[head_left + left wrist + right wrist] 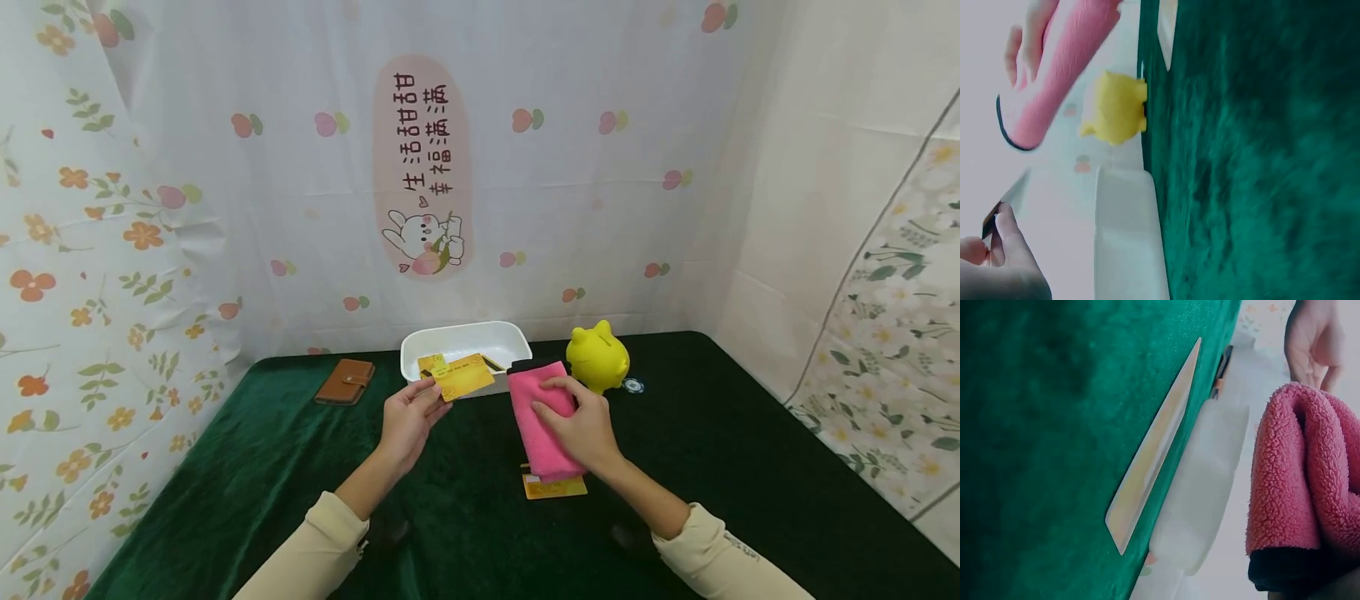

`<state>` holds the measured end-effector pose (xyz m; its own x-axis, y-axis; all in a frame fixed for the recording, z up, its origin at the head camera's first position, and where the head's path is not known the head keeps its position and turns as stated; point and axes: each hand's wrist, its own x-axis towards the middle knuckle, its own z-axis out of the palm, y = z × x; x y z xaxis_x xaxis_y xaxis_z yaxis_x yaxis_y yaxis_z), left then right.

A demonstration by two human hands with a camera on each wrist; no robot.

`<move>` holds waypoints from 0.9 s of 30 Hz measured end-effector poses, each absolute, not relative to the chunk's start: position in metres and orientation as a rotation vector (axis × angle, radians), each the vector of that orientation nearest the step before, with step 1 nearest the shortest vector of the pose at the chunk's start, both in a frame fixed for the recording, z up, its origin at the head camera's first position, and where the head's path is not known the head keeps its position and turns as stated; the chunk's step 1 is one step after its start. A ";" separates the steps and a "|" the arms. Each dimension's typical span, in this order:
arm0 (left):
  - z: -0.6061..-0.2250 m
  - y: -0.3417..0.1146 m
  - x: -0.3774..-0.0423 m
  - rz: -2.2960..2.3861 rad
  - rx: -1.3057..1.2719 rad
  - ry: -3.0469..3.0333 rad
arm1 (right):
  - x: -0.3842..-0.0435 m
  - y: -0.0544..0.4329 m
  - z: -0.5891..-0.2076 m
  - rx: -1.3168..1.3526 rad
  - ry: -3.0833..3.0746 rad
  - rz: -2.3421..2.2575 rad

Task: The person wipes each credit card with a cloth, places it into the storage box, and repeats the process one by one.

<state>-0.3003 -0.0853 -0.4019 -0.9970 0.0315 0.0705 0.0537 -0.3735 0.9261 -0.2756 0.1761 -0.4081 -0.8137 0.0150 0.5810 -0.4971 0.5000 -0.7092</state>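
Note:
Between thumb and fingers, my left hand (409, 421) pinches a yellow card (463, 377), raised in front of the white tray. My right hand (581, 421) grips a folded pink cloth (542, 425) with a dark edge, held above the table. In the right wrist view the cloth (1285, 481) shows a fluffy, folded-over surface. Under it on the green tabletop lies another yellow card (555, 487), partly hidden by the cloth in the head view. The white tray (465, 333) has yellow cards in it, partly covered by the held card.
A brown leather wallet (345, 382) lies left of the tray. To the tray's right stands a yellow piggy bank (597, 357), with a small round chip (633, 385) beside it. Dark green cloth (300, 492) covers the table, and printed curtains (600, 208) hang behind.

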 end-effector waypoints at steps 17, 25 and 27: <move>-0.412 -0.095 -0.355 -2.615 0.155 -1.622 | -0.272 0.184 -0.402 0.461 -2.231 1.333; -0.406 -0.075 -0.337 -2.626 -0.046 -1.926 | -0.269 0.203 -0.392 0.391 -2.233 1.299; -0.405 -0.067 -0.328 -2.555 -0.140 -2.106 | -0.266 0.206 -0.391 0.397 -2.243 1.297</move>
<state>-0.3283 -0.0668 -0.4046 -0.9816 0.1857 -0.0448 -0.0794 -0.1835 0.9798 -0.2664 0.2059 -0.3913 -0.8249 0.0039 0.5653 -0.4881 0.4996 -0.7156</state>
